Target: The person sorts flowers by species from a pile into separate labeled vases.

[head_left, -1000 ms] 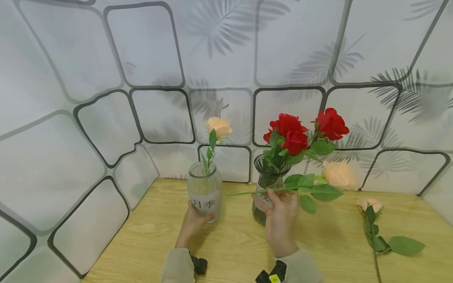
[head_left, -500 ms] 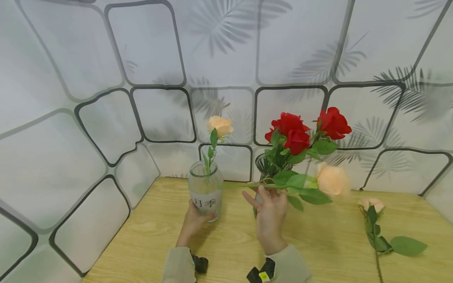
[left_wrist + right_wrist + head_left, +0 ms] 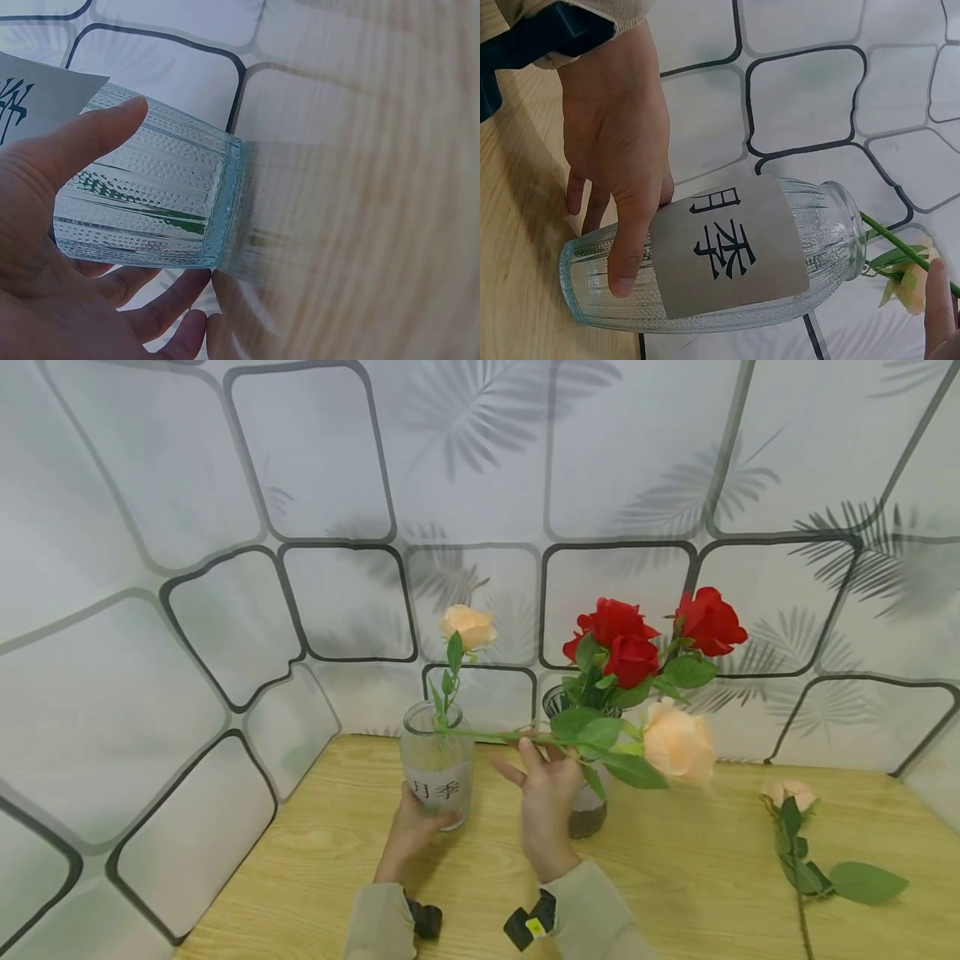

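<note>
A clear ribbed glass vase (image 3: 438, 756) with a paper label stands at the middle left of the table. My left hand (image 3: 415, 828) grips it low down, thumb across the front and fingers behind, as the left wrist view shows on the vase's textured base (image 3: 150, 187). One peach rose (image 3: 468, 627) stands upright in this vase. My right hand (image 3: 550, 802) pinches the stem of a second peach rose (image 3: 678, 742), held nearly level with its bloom to the right. Its bare stem (image 3: 896, 244) end overlaps the vase mouth in the head view.
Just behind the right hand stands a dark glass vase (image 3: 587, 822) holding several red roses (image 3: 632, 658). Another peach rose (image 3: 787, 797) lies on the wooden table (image 3: 690, 877) at the right. A patterned cloth backdrop (image 3: 472, 468) rises behind and along the left.
My right hand has moved left and slightly up with the peach rose, bringing the stem end from beside the clear vase to its mouth. The left hand keeps its grip in place.
</note>
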Motion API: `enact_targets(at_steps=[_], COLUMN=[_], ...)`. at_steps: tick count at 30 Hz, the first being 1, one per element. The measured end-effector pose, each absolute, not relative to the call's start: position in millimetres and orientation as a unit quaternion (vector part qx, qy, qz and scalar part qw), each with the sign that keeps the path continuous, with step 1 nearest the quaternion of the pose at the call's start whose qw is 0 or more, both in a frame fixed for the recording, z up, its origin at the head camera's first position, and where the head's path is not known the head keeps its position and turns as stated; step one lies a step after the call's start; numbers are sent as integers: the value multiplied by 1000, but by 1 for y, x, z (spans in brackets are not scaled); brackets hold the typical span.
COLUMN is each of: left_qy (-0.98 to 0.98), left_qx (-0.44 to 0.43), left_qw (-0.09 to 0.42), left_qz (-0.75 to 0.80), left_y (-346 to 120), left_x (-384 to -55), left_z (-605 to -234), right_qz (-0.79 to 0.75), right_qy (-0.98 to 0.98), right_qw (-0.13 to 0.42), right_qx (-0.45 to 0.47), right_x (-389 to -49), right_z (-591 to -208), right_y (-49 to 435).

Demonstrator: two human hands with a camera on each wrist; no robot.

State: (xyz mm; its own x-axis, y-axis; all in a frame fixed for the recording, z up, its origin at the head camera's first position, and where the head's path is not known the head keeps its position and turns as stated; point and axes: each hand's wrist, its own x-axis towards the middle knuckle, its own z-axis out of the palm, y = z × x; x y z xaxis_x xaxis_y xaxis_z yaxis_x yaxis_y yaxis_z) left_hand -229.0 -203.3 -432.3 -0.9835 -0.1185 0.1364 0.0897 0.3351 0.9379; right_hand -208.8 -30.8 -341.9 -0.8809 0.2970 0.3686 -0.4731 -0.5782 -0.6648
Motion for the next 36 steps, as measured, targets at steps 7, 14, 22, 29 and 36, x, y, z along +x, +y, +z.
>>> enact_targets(at_steps=[7, 14, 22, 29, 36], left_qy=[-813, -814, -813, -808, -806], left_qx=[11, 16, 16, 6, 13], left_qw=[88, 92, 91, 88, 85], left_qz=[-576, -573, -575, -583, -586], left_y=[-203, -203, -204, -205, -205], left_x=[-229, -230, -230, -232, -232], left_z=[-433, -433, -434, -437, -436], right_qz=[857, 824, 756, 684, 486], right_qy=[-443, -494, -601, -695, -836], right_qw=[217, 214, 190, 94, 88], right_qx=[152, 176, 178, 202, 239], right_x=[-220, -232, -246, -259, -269], right_z=[-335, -325, -314, -298, -279], right_y=[-39, -43, -52, -57, -60])
